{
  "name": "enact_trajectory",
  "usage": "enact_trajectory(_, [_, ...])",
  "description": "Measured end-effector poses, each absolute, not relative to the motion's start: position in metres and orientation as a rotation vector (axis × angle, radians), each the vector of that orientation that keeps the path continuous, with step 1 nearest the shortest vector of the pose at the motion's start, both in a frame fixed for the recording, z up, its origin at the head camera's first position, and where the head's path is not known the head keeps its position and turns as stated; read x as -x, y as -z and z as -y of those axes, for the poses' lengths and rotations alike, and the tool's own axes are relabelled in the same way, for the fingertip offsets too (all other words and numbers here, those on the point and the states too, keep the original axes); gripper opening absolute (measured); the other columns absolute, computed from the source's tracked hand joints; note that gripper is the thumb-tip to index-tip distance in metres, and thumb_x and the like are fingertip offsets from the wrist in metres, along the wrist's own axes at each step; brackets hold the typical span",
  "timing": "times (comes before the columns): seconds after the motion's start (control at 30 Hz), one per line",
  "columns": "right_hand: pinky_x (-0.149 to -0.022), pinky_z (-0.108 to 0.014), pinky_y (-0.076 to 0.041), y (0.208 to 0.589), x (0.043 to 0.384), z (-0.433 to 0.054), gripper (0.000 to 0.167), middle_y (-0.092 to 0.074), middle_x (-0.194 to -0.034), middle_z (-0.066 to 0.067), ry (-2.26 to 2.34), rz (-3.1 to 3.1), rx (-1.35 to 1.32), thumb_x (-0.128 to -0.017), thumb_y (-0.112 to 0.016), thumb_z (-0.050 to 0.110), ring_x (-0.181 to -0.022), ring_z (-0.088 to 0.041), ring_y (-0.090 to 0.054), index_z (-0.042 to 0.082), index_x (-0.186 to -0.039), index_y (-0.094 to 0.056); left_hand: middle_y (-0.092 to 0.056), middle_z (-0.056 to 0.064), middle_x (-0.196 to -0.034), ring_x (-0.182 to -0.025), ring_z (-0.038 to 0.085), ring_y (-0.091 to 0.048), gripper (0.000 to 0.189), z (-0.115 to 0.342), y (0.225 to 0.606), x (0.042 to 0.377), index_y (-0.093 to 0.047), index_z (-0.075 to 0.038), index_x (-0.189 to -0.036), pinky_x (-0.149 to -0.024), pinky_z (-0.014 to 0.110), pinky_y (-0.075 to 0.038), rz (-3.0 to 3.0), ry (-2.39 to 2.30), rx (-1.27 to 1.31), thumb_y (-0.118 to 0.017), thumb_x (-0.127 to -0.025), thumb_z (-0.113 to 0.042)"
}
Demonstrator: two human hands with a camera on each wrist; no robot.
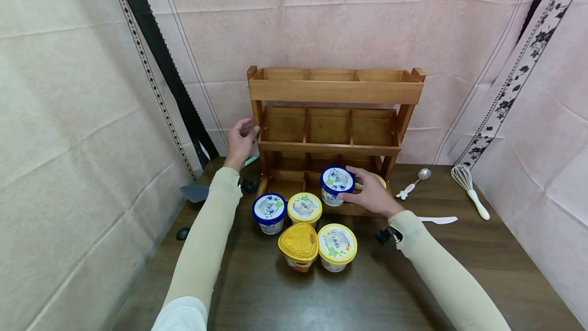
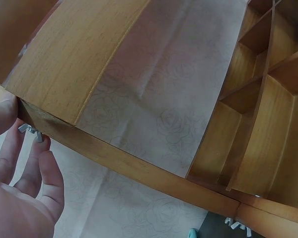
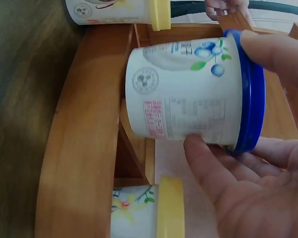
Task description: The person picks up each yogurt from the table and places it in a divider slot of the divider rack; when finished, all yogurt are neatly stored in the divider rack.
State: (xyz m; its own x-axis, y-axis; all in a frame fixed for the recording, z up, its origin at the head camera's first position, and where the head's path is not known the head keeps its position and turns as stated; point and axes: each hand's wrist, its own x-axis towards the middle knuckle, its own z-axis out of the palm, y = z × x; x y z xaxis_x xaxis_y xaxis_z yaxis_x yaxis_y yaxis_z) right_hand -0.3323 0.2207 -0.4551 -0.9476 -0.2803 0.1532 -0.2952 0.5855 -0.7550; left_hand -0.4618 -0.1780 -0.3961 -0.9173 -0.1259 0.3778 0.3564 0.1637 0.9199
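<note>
My right hand grips a white yogurt tub with a blue lid and blueberry print. It holds the tub by the lid's rim, at the bottom tier of a wooden three-tier rack. My left hand holds the rack's left upright, thumb on one side and fingers by a wing nut. A yellow-lidded tub sits in the bottom tier's right compartment, partly hidden by my right hand in the head view. In front of the rack stand a blue-lidded tub and three yellow-lidded tubs, one with a rounded-triangular lid.
Right of the rack lie a spoon, a white knife and a whisk on the dark table. To the left are a blue-grey spatula head and a dark rounded object. Cloth hangs around the table.
</note>
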Motion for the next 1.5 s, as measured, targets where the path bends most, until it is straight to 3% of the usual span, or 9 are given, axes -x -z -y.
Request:
enact_trajectory(0.2, [-0.114,-0.058,-0.048,0.457,0.337,-0.212,0.103,-0.044,-0.164,-0.020,-1.300,2.800,-0.484,-0.086,-0.087,0.051,-0.146,-0.045,-0.050,0.009,-0.164,-0.034,-0.067,0.010,-0.140,-0.126,0.025,-0.063,0.042,0.178,0.397,0.462,-0.064,-0.016,-0.142,-0.104,0.050,-0.056,2.068,1.819,0.227,-0.071,-0.103,-0.031])
enact_trajectory(0.73, [-0.121,-0.063,-0.038,0.473,0.350,-0.196,0.098,-0.044,-0.163,-0.022,-1.142,2.857,-0.444,-0.089,-0.086,0.046,-0.147,-0.043,-0.047,0.006,-0.163,-0.036,-0.066,0.010,-0.142,-0.129,0.026,-0.062,0.043,0.178,0.397,0.463,-0.063,-0.015,-0.143,-0.107,0.050,-0.055,2.067,1.841,0.219,-0.070,-0.103,-0.030])
enact_trajectory(1.17, [-0.121,-0.063,-0.038,0.485,0.351,-0.190,0.096,-0.046,-0.161,-0.026,-1.095,2.868,-0.487,-0.090,-0.084,0.045,-0.147,-0.046,-0.047,0.001,-0.161,-0.037,-0.066,0.010,-0.140,-0.127,0.026,-0.062,0.042,0.178,0.396,0.461,-0.065,-0.016,-0.141,-0.106,0.051,-0.056,2.062,1.828,0.228,-0.071,-0.102,-0.031])
enact_trajectory(1.5, [-0.122,-0.061,-0.038,0.487,0.351,-0.190,0.093,-0.045,-0.164,-0.022,-1.075,2.896,-0.460,-0.093,-0.081,0.046,-0.148,-0.043,-0.047,0.004,-0.163,-0.036,-0.066,0.009,-0.141,-0.128,0.025,-0.062,0.042,0.178,0.398,0.463,-0.064,-0.018,-0.142,-0.107,0.050,-0.055,2.072,1.818,0.221,-0.071,-0.103,-0.032])
